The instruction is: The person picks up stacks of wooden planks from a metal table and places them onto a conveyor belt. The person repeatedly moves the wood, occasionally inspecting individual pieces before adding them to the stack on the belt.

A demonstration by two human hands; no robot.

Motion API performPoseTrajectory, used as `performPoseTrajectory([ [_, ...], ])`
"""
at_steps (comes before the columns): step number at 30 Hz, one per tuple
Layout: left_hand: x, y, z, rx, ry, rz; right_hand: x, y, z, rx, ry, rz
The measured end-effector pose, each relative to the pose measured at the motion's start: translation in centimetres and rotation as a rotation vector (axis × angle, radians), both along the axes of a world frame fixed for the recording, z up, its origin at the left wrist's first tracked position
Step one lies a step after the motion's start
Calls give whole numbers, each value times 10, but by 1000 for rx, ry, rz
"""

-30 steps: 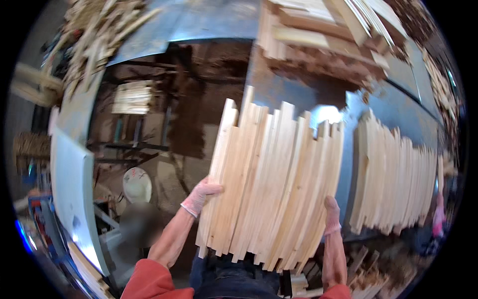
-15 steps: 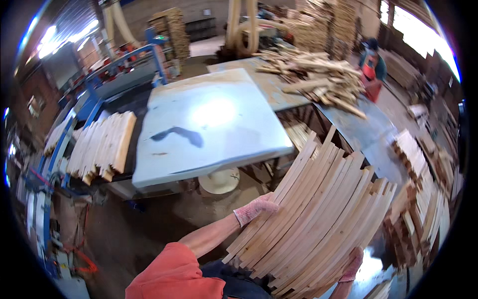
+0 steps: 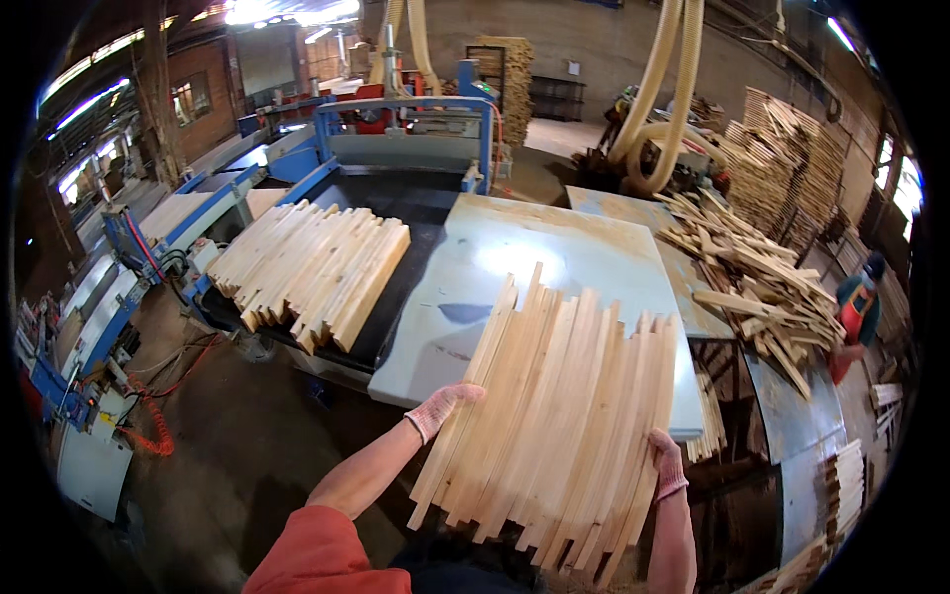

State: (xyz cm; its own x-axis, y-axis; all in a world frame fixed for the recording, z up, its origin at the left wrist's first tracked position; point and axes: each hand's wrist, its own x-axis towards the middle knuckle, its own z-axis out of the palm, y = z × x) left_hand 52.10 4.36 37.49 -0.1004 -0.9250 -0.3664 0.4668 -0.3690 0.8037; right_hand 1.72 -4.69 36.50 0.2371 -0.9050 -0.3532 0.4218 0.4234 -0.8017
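Observation:
A wide bundle of pale wooden strips (image 3: 554, 416), side by side with uneven ends, is held between my two gloved hands. My left hand (image 3: 447, 404) grips its left edge, and my right hand (image 3: 668, 460) presses on the right edge. Both gloves are pinkish knit. The bundle's far end overlaps the pale blue-white table (image 3: 426, 346); whether it touches the surface I cannot tell. A second bundle of wooden strips (image 3: 312, 267) lies to the left, on the black bed (image 3: 381, 203) of a blue-framed machine.
Loose wood offcuts (image 3: 762, 282) are heaped on a metal table at right. A person (image 3: 859, 312) in a red apron stands beyond it. Tall wood stacks (image 3: 782, 148) and thick pale hoses (image 3: 653, 94) are at the back. A coiled orange hose (image 3: 153, 426) hangs at left.
My view has swung left toward the machine. The held bundle has moved from beside the metal table at right to the near edge of the pale table, still between both hands.

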Motion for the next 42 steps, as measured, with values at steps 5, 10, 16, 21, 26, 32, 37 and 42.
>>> performPoseTrajectory([
  [5, 47, -45, 6, 75, -79, 60, 67, -97, -3, -74, 216, 166],
  [10, 87, -104, 0, 45, -261, 157, 119, -179, -24, -34, 144, 125],
  [16, 123, -208, 30, 38, -697, 93, 172, -261, 15, -40, 184, 197],
  [21, 143, -254, 33, 175, -1241, -13, 197, -320, 32, -326, 1187, 412],
  [26, 134, -216, 6, -63, -1157, 113, 147, -342, -23, -392, 832, 227],
  [32, 126, -210, 50, 112, -777, 151, 154, -344, -47, -423, 570, 68],
  [37, 136, -211, 39, 84, -885, 138, 163, -343, -39, -393, 431, -21],
  [42, 118, -218, 55, 194, -1267, 108, 145, -353, -45, -176, 184, -15],
])
